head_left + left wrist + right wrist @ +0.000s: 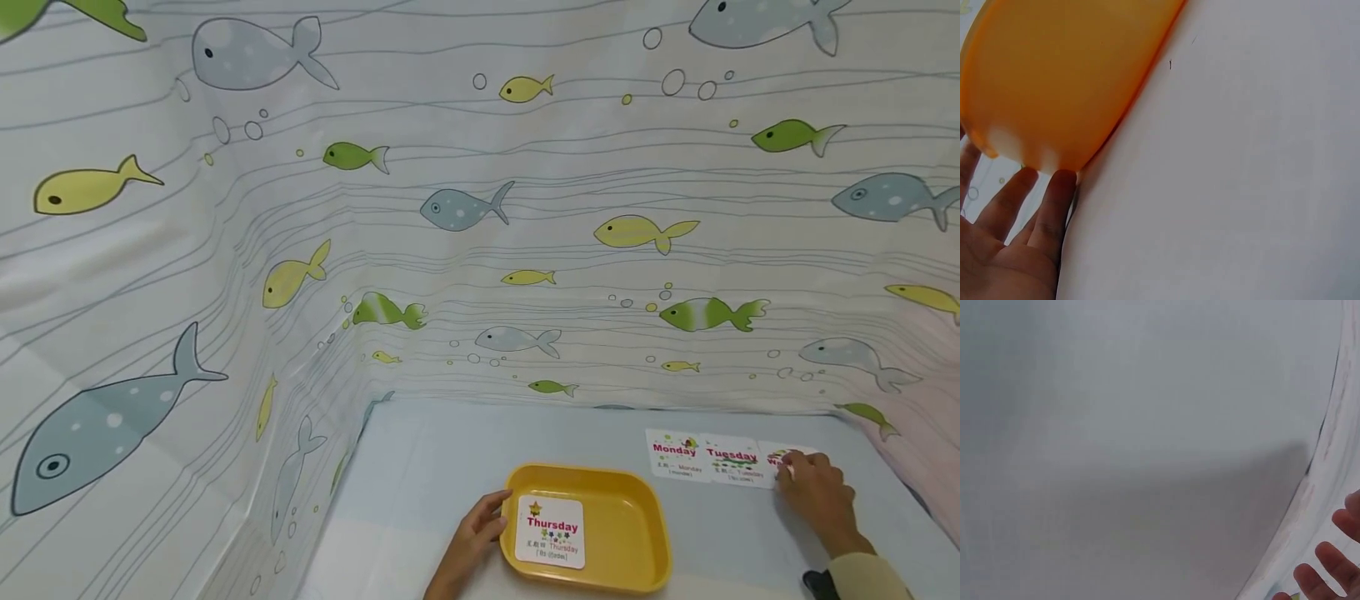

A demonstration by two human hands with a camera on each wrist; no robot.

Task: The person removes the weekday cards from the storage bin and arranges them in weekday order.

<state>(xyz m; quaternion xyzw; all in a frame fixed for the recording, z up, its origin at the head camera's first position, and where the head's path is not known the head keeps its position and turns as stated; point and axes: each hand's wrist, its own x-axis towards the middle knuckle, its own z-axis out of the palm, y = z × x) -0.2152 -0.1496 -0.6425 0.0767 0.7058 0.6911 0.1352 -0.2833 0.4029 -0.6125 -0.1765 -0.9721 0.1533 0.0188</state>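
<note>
At the lower middle of the head view my left hand [474,533] rests its fingertips on the left side of a yellow plastic tray [630,575]. The left wrist view shows the fingers [1054,209] fairly straight against the tray wall [1054,81]. Inside the tray, a white Thursday card [550,533] lies face up on the left. Over to the right, my right hand [821,498] touches a Wednesday card [768,452] and covers much of it. Relaxed fingers [1329,562] of that hand show at the right wrist view's corner.
A Monday card [677,456] and a Tuesday card [731,461] lie in a row left of the Wednesday card. They are on the pale table [465,442]. Fish-print cloth [450,250] hangs behind and to the left. A dark wristband [820,585] sits by the right sleeve.
</note>
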